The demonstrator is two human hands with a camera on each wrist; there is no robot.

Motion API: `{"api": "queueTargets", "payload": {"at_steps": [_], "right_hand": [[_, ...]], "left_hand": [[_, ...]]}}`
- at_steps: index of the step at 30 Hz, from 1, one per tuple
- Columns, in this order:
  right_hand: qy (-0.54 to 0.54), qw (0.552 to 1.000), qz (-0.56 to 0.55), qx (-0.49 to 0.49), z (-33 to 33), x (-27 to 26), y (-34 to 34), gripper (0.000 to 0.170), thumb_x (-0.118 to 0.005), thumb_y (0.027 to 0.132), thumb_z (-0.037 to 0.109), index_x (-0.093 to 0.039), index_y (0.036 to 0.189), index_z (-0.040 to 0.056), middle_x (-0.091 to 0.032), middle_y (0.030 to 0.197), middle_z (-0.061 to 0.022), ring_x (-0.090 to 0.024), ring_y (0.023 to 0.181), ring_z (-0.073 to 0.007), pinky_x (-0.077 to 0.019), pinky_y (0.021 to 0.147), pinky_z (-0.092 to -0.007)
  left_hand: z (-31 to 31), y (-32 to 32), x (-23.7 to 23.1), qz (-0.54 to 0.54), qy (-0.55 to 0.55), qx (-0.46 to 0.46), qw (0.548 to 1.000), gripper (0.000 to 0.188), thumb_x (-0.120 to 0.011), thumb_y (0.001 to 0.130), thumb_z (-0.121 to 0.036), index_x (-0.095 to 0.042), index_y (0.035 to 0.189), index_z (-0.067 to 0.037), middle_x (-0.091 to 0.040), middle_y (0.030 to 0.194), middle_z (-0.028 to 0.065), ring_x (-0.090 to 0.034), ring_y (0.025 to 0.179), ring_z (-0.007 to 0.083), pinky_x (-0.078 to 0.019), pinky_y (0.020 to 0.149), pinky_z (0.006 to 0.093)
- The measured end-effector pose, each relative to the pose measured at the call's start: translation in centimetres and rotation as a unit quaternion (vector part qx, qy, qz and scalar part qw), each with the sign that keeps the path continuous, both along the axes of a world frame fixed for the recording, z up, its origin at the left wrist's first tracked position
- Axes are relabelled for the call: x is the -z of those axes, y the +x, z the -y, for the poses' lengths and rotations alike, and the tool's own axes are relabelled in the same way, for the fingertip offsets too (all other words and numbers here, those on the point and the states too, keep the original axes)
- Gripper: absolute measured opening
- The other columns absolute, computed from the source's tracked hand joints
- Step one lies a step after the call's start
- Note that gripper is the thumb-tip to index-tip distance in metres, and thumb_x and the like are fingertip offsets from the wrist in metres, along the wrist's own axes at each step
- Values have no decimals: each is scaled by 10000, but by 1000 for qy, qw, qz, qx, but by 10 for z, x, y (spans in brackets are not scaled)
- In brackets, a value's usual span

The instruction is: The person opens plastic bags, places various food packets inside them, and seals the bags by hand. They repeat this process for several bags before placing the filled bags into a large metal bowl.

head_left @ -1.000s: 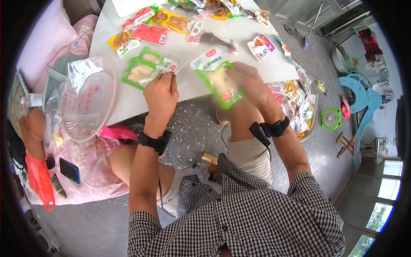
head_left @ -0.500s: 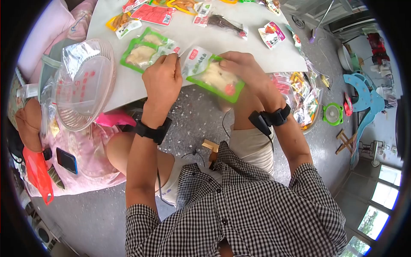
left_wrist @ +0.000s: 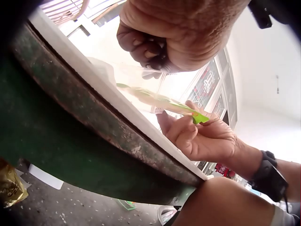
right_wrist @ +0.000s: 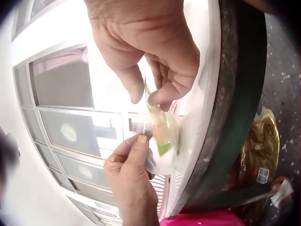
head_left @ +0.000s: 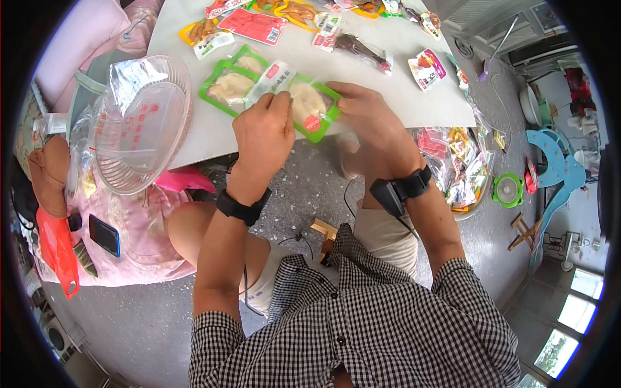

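Observation:
A clear food pouch (head_left: pixel 306 103) with a green border, a white label end and pale food inside is held over the front of the table. My left hand (head_left: pixel 265 129) pinches its label end between thumb and curled fingers. At the opposite green edge my right hand (head_left: pixel 369 113) pinches the pouch, thumb against fingers, as the right wrist view shows of the right hand (right_wrist: pixel 150 52). From the left wrist view the pouch (left_wrist: pixel 160 101) appears nearly edge-on. Behind it, a similar green-bordered pouch (head_left: pixel 228 86) lies on the table, partly overlapped by it.
On the white table (head_left: pixel 187 139) lie a red pouch (head_left: pixel 253 26), a dark vacuum-packed item (head_left: pixel 362 50) and a purple-and-white packet (head_left: pixel 427 70). A plastic basket (head_left: pixel 181 123) stands at the left edge. A basin of packets (head_left: pixel 475 207) sits at lower right.
The held pouch has turned from steeply slanted to more level and now overlaps the pouch on the table. Both hands keep hold; the head view has shifted slightly.

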State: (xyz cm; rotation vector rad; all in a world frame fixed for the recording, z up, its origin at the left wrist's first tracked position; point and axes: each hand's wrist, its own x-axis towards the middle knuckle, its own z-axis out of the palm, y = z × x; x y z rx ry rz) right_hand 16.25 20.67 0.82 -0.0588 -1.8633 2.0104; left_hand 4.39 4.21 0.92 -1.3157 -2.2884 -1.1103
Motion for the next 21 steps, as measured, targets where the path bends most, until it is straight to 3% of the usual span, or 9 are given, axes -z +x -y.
{"api": "queueTargets", "payload": {"at_steps": [1, 2, 4, 9, 12, 21], "right_hand": [[-8, 1000, -10, 0, -2, 5, 2, 390, -632, 826, 41, -541, 1189, -68, -615, 1081, -130, -600, 960, -176, -496, 844, -281], [-96, 993, 63, 6, -7, 9, 1, 380, -635, 820, 37, -550, 1175, -68, -620, 1067, -132, -604, 948, -175, -499, 841, -282], [-159, 975, 152, 23, -6, 5, -3, 357, -639, 815, 38, -568, 1150, -65, -632, 1030, -131, -613, 915, -173, -507, 821, -282], [-71, 964, 249, 66, 10, -19, -7, 279, -644, 821, 83, -621, 1072, -38, -663, 907, -95, -626, 784, -149, -509, 710, -254], [71, 941, 321, 74, 15, -32, -9, 232, -652, 821, 107, -650, 1015, -20, -667, 865, -55, -598, 724, -103, -467, 635, -213], [-53, 971, 216, 85, 20, -17, -24, 113, -621, 840, 85, -689, 886, 7, -655, 761, -10, -546, 629, -47, -422, 558, -187]], "left_hand": [[0, 0, 1, -1, -2, 0, 1000, 109, -618, 801, -48, -637, 907, -29, -591, 704, 134, -590, 582, 319, -448, 514, 385], [0, 0, 1, -2, -5, 0, 1000, 111, -619, 801, -49, -637, 908, -29, -589, 702, 132, -590, 582, 318, -448, 514, 386], [-1, -1, 4, -6, -1, 1, 1000, 109, -620, 800, -50, -636, 907, -31, -590, 705, 129, -590, 583, 317, -448, 514, 385], [-1, 0, 5, -9, -5, -3, 1000, 105, -618, 800, -50, -633, 903, -33, -589, 713, 127, -589, 589, 321, -449, 516, 388], [-1, 1, 5, -6, -9, 0, 1000, 114, -616, 797, -55, -629, 909, -33, -585, 711, 129, -586, 592, 325, -448, 516, 390], [1, 6, -3, -40, -10, 24, 999, 242, -624, 710, -34, -601, 951, -23, -545, 716, 102, -594, 620, 279, -460, 511, 379]]}}
